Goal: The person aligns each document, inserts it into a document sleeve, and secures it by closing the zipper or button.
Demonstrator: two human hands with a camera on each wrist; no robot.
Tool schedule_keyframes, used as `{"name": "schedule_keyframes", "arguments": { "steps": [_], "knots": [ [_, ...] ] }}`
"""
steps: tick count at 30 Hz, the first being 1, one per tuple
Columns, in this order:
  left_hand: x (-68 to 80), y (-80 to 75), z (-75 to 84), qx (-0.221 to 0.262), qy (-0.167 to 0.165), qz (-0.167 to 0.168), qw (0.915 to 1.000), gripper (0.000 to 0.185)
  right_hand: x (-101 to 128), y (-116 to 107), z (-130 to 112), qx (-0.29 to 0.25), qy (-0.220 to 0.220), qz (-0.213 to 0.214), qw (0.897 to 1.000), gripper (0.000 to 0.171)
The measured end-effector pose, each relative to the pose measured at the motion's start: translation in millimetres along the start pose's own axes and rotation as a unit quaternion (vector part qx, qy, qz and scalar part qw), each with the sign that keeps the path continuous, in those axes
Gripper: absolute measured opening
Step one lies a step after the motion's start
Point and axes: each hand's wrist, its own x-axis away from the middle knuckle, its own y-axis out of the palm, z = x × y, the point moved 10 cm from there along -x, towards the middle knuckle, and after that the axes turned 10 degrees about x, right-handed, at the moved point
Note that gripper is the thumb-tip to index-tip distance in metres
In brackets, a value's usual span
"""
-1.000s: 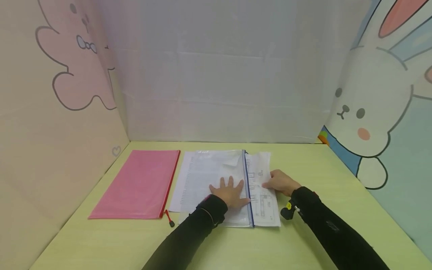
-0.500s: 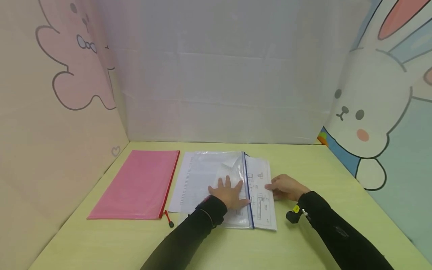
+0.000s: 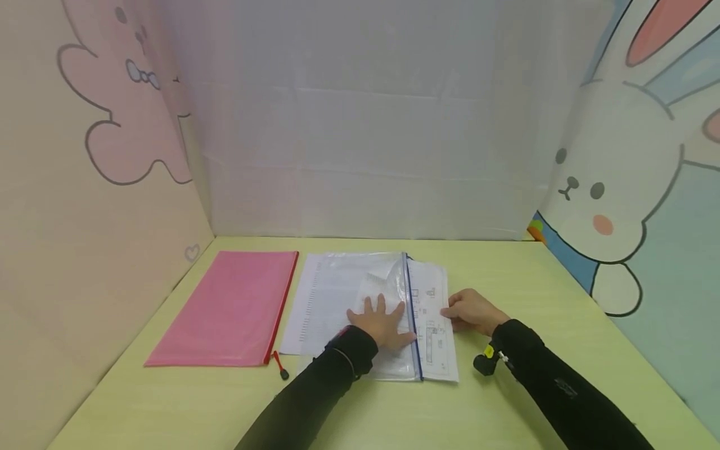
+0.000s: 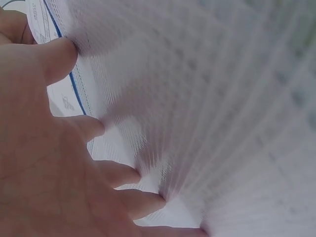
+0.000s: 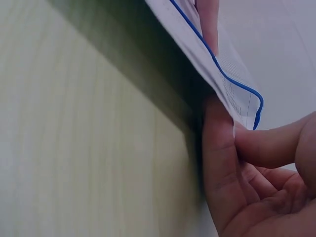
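Partly, it seems, the printed sheet (image 3: pixel 435 325) is inside the clear zip pouch (image 3: pixel 360 300): in the head view a strip of it, bearing small technical drawings, lies beyond the pouch's blue zip edge (image 3: pixel 413 325) on the side toward the desk's right edge, while the rest reaches under the clear film; judged from this, the feeding-in is well begun and what is left is to get that last strip past the zip and close it; whether the zip is open along its whole length I cannot tell. The left hand (image 3: pixel 382 322) lies flat on the pouch with fingers spread and straight, pressing it to the desk (image 3: pixel 506 269) and gripping nothing; the right hand (image 3: pixel 472 310) pinches the sheet's outer edge between thumb and fingers, as the right wrist view shows with the thumb (image 5: pixel 269 145) closed on the paper's corner. The pouch lies about midway between the desk's left and right edges, nearer the front edge than the back; its long axis runs front to back, its mouth facing the right edge, and the sheet's long axis runs the same way. A pink pouch (image 3: pixel 230 306) lies apart toward the left edge, parallel, its red zip pull (image 3: pixel 280 364) at its near corner.
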Motion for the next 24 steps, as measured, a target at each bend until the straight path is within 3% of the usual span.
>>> {"name": "schedule_keyframes", "arguments": {
  "steps": [14,24],
  "knots": [
    [-3.0,1.9,-0.1,-0.001,0.014,-0.004,0.9999,0.077,-10.1,21.2,-28.9,0.033,-0.057,0.0,0.998,0.009],
    [-3.3,-1.0,-0.4,-0.005,0.019,0.004,0.9998,0.077,-22.2,30.0,-33.2,0.057,-0.048,0.008,0.997,0.013]
  ]
}}
